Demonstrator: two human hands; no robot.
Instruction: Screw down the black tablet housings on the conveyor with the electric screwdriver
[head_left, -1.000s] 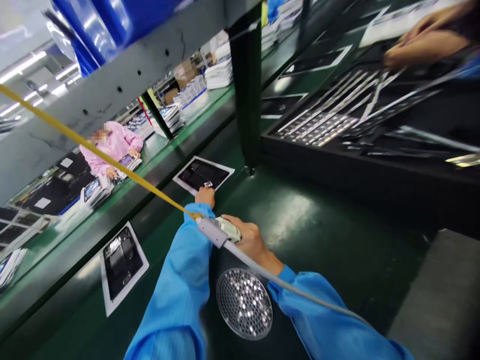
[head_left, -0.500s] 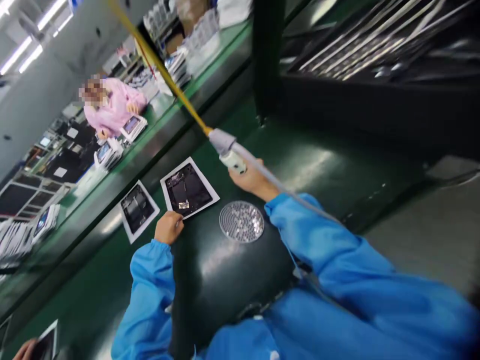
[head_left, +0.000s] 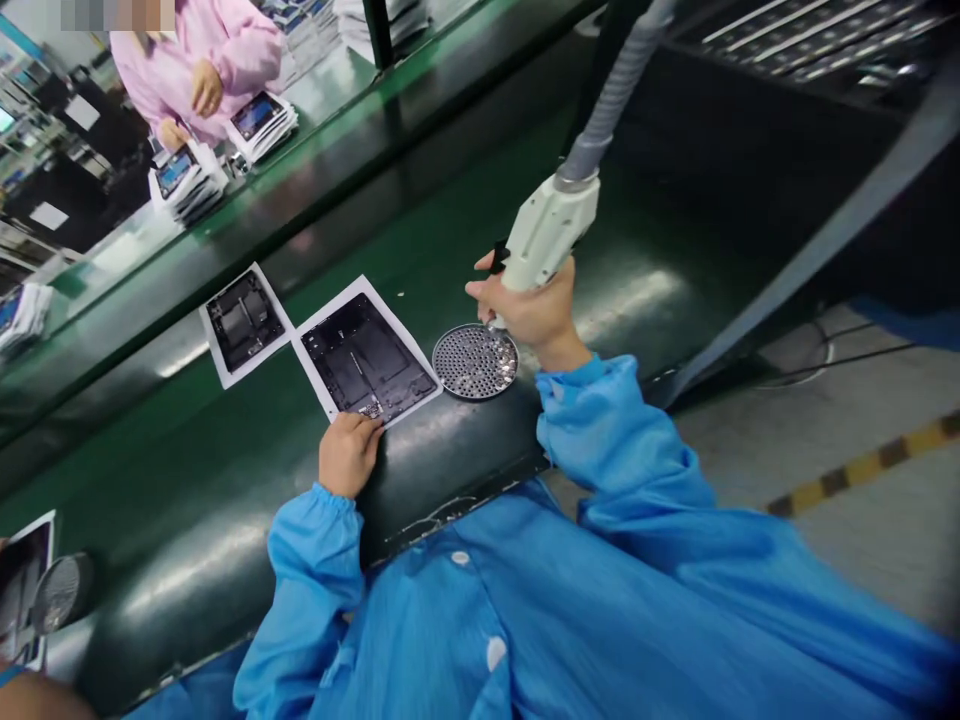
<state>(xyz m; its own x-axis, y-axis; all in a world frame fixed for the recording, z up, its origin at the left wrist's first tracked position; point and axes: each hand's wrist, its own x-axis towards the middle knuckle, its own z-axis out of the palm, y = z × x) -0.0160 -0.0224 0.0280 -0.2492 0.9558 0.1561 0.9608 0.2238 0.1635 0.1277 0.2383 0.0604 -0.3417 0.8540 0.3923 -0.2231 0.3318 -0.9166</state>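
Pale green-white plastic is seen on the handheld tool (head_left: pixel 547 228), held upper rt. of the round dish (head_left: pixel 459 352); it's clenched in the right grip (head_left: pixel 544 312), fingers wrapped round the body, w/ a grey ribbed hose (head_left: pixel 616 95) joined to its top. The tool's tip is angled down at the dish's upper rt. part, where small shiny pcs. are gathered (contact can't be told).

The white-bordered panel (head_left: pixel 375 355), dark inside, is laid flat on the green counter (head_left: pixel 176 440), just beside the dish's left side. Its near edge is touched by the fingers of the left grip (head_left: pixel 348 457); whether it's pinched or only pressed can't be told.

A smaller-looking second panel (head_left: pixel 247 322) is set at the first one's upper left, corners close. In the bkgd, a person in pink (head_left: pixel 236 55) is seen w/ stacked panels (head_left: pixel 259 125) nearby; at upper rt., a black tray (head_left: pixel 750 95) w/ metallic strips is partly shown.
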